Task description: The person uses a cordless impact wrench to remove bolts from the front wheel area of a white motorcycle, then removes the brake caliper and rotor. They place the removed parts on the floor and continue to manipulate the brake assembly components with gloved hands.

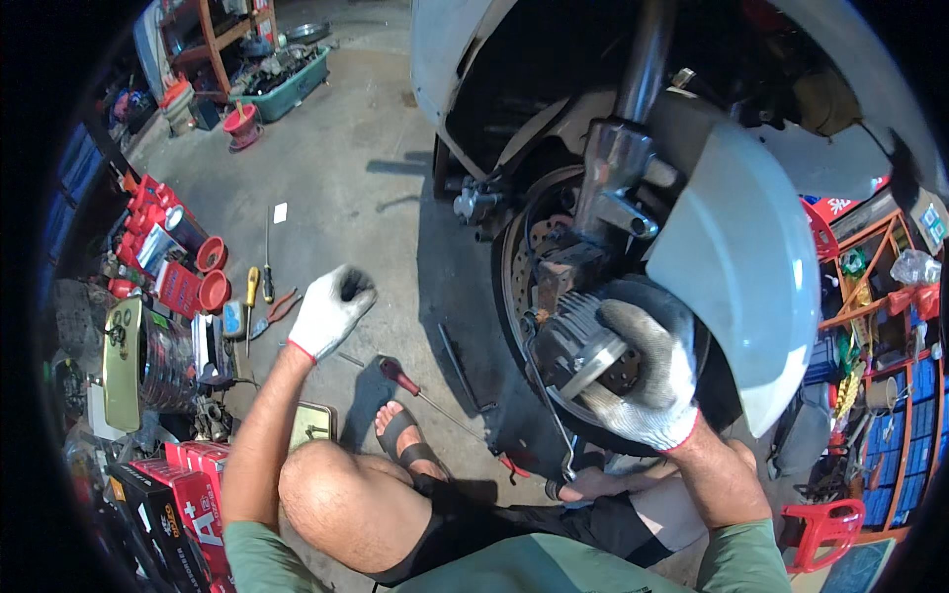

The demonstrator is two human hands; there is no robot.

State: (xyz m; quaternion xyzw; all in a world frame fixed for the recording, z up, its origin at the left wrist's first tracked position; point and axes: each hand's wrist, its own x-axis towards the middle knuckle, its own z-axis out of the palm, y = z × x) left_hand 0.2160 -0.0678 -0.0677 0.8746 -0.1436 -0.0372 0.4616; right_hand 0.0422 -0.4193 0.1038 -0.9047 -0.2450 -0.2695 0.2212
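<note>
Right hand [647, 376]: grip closed about round metal part [593, 365], at finned housing [571, 322] (contact unclear); drop possible if smooth rim slips through glove. Left hand [334, 308]: loosely curled, contents hidden.

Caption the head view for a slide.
A gloved right hand grips a silver metal part at a wheel with a pale fender; the gloved left hand hovers above the floor.

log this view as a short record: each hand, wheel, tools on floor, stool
left hand: gloved, fingers curled, over the floor; whether it holds anything is unclear
right hand: gloved, gripping a round metal part
wheel: partly under a pale fender
on floor: red-handled screwdriver, yellow-handled screwdriver, red-handled pliers
stool: red, lower right
</note>
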